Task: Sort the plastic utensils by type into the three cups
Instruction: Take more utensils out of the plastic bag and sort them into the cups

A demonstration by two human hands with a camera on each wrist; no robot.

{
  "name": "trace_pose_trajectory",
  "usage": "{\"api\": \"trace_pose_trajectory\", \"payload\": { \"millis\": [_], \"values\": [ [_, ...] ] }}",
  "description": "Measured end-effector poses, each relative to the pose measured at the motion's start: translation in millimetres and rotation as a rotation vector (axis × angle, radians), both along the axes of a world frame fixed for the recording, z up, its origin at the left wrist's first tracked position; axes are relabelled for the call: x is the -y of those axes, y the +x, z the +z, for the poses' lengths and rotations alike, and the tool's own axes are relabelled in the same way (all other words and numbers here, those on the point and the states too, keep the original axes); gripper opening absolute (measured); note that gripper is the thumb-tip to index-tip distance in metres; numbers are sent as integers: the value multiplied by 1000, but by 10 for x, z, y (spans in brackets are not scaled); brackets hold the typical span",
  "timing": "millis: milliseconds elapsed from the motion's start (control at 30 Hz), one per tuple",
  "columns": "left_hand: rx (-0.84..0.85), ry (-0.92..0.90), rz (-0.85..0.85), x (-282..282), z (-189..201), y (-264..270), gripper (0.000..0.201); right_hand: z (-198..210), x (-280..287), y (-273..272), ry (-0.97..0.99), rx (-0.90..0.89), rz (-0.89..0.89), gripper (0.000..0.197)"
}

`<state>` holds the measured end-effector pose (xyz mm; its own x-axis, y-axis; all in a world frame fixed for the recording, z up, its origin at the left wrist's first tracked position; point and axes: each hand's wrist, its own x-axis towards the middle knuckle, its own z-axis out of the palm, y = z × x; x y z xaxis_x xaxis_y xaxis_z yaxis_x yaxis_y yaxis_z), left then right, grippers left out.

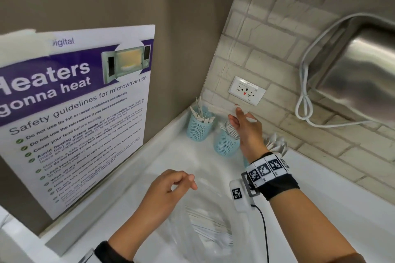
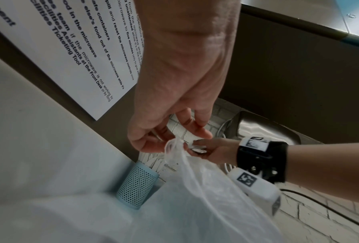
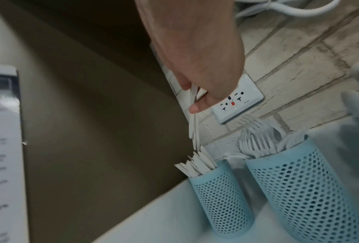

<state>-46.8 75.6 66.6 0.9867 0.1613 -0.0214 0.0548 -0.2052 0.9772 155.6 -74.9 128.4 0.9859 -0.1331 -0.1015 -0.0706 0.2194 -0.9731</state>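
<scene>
A few white plastic knives (image 3: 193, 128) were pinched in the right hand (image 3: 203, 78), hanging just above the knife cup (image 3: 220, 197). The clear bag (image 2: 195, 189) was gripped by the left hand (image 2: 174, 102) over the tabletop (image 1: 149, 168).

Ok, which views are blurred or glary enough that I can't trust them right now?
Head view: counter smeared, bag soft, glare on the steel dispenser; poster text sharp. Left wrist view: foreground bag and counter blurred. Right wrist view: edges smeared, but right hand, its knives and the knife cup readable.
</scene>
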Motion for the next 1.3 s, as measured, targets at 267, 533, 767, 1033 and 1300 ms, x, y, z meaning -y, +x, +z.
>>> {"api": "trace_pose_trajectory", "payload": {
  "millis": [267,533,767,1033,1300],
  "values": [
    [-24,22,-30,-29,-32,-23,29,-122,-139,240,-187,-71,85,22],
    [-20,28,-63,15,-29,-24,25,-53,-140,252,-589,145,104,37],
    [-21,79,-65,-14,-133,13,18,-128,-141,147,-734,128,182,28],
    [-152,317,-212,5,-253,-9,47,64,-41,-775,-609,213,526,25],
    [-55,280,-237,58,-168,18,69,-717,202,-1585,-1538,118,1153,43]
  ]
}}
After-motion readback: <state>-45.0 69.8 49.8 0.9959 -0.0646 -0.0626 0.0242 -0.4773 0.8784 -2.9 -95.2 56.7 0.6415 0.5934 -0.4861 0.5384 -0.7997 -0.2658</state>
